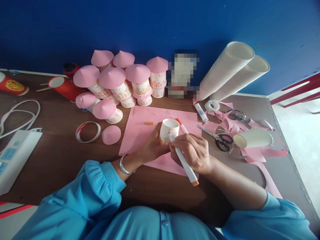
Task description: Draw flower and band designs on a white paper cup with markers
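My left hand [153,144] is wrapped round a small white paper cup [168,129] with orange drawings near its base, tilted over a pink paper sheet [140,131]. My right hand [193,150] grips a white marker [186,165] with an orange end; its tip touches the cup's side. A second orange-tipped marker [182,126] lies on the sheet just behind the cup, and an orange cap [149,123] lies to the cup's left.
Several decorated cups with pink cone lids [117,81] stand at the back. Two long stacks of white cups [231,71] lean on the blue wall. Scissors [219,137], a lying cup [253,138], pink scraps, tape rolls [88,131], a glue tube [201,112], a loose pink cone [111,134] and a power strip [15,155] surround me.
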The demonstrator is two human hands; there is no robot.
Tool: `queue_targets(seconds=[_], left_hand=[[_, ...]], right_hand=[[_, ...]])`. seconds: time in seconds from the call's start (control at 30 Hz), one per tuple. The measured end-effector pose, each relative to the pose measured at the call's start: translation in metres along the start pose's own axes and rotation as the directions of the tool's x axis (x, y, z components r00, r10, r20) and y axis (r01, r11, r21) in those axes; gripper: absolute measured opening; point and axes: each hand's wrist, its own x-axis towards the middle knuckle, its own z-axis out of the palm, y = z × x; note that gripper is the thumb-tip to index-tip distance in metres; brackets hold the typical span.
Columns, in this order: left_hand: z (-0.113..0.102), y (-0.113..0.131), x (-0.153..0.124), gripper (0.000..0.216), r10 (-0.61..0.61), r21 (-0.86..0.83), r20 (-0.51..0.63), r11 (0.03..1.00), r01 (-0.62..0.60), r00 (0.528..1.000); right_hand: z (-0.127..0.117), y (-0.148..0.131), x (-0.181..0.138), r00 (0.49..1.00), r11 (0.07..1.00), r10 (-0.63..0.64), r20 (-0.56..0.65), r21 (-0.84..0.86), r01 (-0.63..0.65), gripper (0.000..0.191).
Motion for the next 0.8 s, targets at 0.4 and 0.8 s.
queue_targets(seconds=[0.4,0.8], left_hand=[[0.0020,0.0062,0.0032,0.062,-0.019,-0.099,0.002,0.995,0.019,1.000],[-0.0016,0.0017,-0.0024,0.064,-0.088,-0.075,0.028,0.993,0.090,0.996]], right_hand=[[0.0018,-0.0028,-0.0022,1.000,1.000,0.006,0.010,0.014,-0.006,0.015],[0.0029,-0.0031,-0.0043,1.000,1.000,0.009,0.004,0.022,-0.009,0.015]])
